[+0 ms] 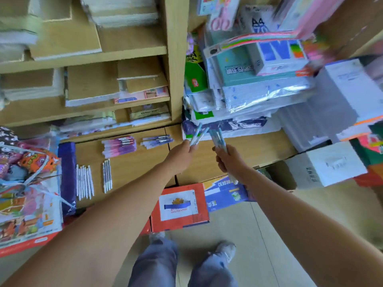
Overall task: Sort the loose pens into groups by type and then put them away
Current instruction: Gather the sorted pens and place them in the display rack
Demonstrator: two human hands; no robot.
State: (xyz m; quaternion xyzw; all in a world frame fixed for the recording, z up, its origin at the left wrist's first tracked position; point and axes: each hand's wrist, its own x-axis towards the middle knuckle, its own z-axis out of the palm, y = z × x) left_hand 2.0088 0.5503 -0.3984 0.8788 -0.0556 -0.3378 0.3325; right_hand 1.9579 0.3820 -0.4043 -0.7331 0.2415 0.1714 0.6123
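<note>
While the left hand [182, 152] pinches two blue pens [198, 135], the right hand [228, 160] grips a pen bundle [217, 139] just beside them.

The table [132, 168] is a low brown top at the foot of wooden shelves [132, 53]; near its back lies a pile of pink-and-purple pens [119, 149], with a smaller pile of blue-purple pens [157, 141] just to the right; nearer the front a row of white pens [84, 182] lies side by side, a shorter row of white-and-blue pens [107, 176] beside it; a long dark blue wrapped pack [67, 172] runs along the left edge; stacked wrapped packs [228, 125] crowd the right end.
</note>
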